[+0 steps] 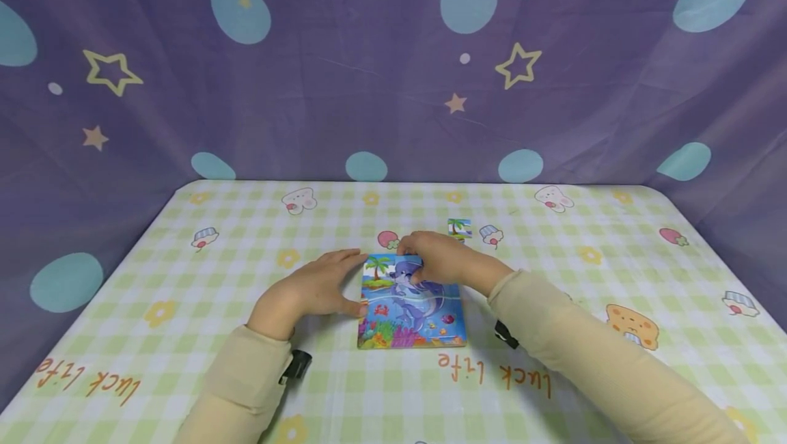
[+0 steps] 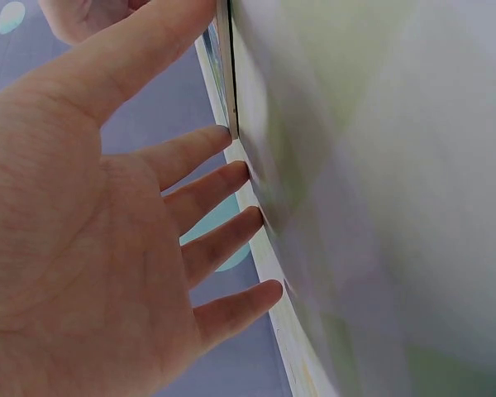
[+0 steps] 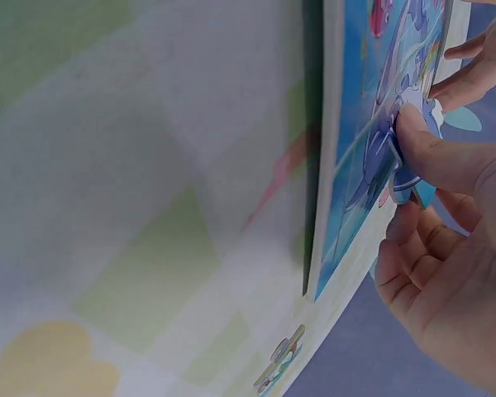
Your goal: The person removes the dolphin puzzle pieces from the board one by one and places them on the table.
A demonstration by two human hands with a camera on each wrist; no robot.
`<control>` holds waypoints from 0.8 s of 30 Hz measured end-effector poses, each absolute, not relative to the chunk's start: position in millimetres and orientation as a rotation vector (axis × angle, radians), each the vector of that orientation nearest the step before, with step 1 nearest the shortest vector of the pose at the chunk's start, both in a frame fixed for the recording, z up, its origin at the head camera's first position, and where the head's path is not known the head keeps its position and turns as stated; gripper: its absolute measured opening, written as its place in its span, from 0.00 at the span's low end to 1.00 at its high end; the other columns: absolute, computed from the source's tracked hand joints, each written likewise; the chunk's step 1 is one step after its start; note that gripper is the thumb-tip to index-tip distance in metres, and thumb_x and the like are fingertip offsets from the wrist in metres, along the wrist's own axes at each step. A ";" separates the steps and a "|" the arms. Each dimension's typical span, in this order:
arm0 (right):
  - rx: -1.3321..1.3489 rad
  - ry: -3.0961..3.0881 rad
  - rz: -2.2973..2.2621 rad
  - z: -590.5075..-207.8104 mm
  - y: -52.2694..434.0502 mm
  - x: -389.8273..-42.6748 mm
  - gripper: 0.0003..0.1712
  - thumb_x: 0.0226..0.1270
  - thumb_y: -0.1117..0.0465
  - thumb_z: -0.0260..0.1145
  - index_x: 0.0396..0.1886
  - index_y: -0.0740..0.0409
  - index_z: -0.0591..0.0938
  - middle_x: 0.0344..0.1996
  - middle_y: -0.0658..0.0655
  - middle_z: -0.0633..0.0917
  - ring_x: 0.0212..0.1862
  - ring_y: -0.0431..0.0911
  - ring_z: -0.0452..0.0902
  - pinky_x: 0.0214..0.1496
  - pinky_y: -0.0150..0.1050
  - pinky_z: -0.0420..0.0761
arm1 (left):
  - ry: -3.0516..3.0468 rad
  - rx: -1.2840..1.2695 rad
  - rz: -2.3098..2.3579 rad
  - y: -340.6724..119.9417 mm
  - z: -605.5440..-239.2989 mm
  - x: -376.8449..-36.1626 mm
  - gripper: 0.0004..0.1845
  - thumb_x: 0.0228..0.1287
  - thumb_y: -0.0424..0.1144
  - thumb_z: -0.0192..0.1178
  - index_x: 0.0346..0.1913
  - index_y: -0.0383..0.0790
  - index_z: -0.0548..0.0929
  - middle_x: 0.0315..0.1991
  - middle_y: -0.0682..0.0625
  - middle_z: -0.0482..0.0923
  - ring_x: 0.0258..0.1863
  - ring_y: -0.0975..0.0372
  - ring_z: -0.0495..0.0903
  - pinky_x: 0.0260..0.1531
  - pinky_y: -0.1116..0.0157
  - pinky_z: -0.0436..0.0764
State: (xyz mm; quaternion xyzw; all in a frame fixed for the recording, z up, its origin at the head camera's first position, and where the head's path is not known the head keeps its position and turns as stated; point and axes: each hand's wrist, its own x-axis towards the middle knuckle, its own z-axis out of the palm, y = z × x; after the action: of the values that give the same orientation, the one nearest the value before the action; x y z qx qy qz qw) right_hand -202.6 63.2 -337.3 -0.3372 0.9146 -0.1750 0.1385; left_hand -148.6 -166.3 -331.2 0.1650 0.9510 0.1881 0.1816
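the puzzle piece (image 3: 413, 145), pinched in the right hand (image 1: 436, 259) over the dolphin puzzle board (image 1: 410, 317) at mid-table, could jam crooked if pressed off its slot, or nudge the board away from the flat, open-fingered left hand (image 1: 320, 287) bracing its left edge.

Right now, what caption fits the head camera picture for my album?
Right hand presses a puzzle piece into the dolphin puzzle while left hand steadies its edge.
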 end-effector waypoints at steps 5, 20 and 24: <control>-0.943 2.639 -0.550 -339.0 65.9 -202.5 0.22 0.60 0.61 0.75 0.54 0.55 0.81 0.53 0.56 0.84 0.57 0.51 0.78 0.57 0.46 0.79 | 2.684 0.467 0.527 -165.9 -331.6 -148.5 0.51 0.54 0.55 0.73 0.77 0.41 0.60 0.77 0.42 0.53 0.75 0.44 0.52 0.70 0.41 0.57; -1.072 2.509 -0.886 -344.9 80.1 -210.3 0.15 0.62 0.64 0.73 0.48 0.56 0.82 0.42 0.52 0.86 0.42 0.42 0.79 0.51 0.41 0.80 | 2.700 0.472 0.519 -167.6 -335.3 -150.3 0.51 0.54 0.55 0.73 0.76 0.42 0.61 0.77 0.43 0.54 0.75 0.44 0.52 0.69 0.41 0.57; -1.018 2.498 -0.970 -345.8 82.6 -211.1 0.13 0.63 0.65 0.72 0.47 0.56 0.82 0.45 0.52 0.85 0.49 0.46 0.81 0.55 0.43 0.80 | 2.701 0.468 0.521 -167.8 -336.0 -150.1 0.51 0.54 0.55 0.74 0.76 0.41 0.61 0.77 0.42 0.54 0.75 0.44 0.53 0.69 0.41 0.57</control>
State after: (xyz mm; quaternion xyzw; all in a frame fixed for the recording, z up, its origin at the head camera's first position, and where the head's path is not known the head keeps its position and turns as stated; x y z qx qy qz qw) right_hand -211.1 82.6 -345.8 -0.3518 0.8632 -0.3351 0.1372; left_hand -150.1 -167.8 -336.0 0.1652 0.9531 0.1838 0.1745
